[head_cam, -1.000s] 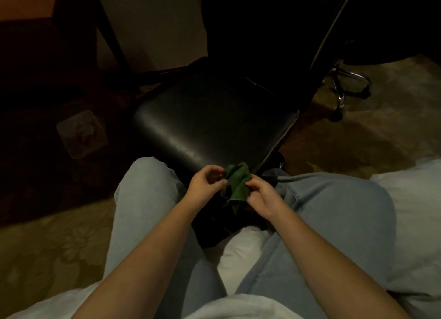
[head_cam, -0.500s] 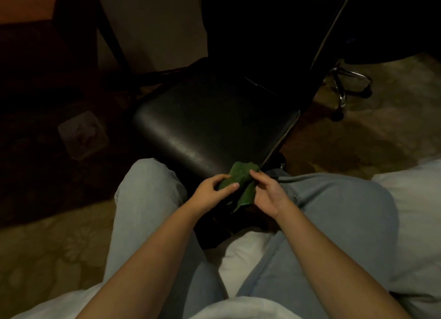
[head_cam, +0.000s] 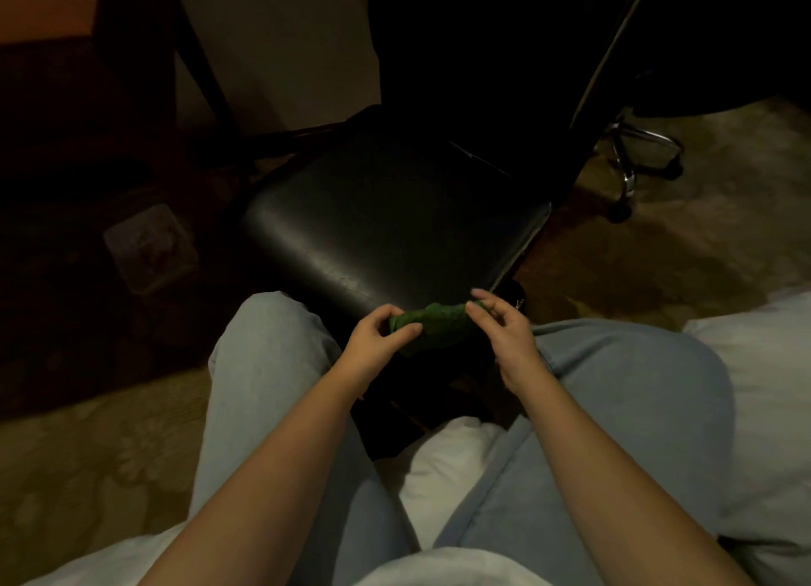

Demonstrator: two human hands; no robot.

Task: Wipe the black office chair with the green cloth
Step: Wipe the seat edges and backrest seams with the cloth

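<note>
Cloth: a small dark green cloth of nubbly fabric point(head_cam: 432, 327), bunched into a soft, creased band, stretched between both hands just in front of the seat's near edge, above the gap between the knees.
Left hand: the left hand point(head_cam: 378, 339) pinches the cloth's left end, thumb over the top, fingers curled beneath.
Right hand: the right hand point(head_cam: 504, 326) grips the right end between thumb and forefinger; the other fingers spread loosely.
Chair: a black office chair with a smooth, faintly glossy leather-like seat point(head_cam: 386, 225), square with rounded corners, backrest lost in shadow.
Legs: pale blue denim trousers point(head_cam: 263, 375), matte and lightly creased.
Floor: dim patterned beige carpet point(head_cam: 684, 261).
</note>
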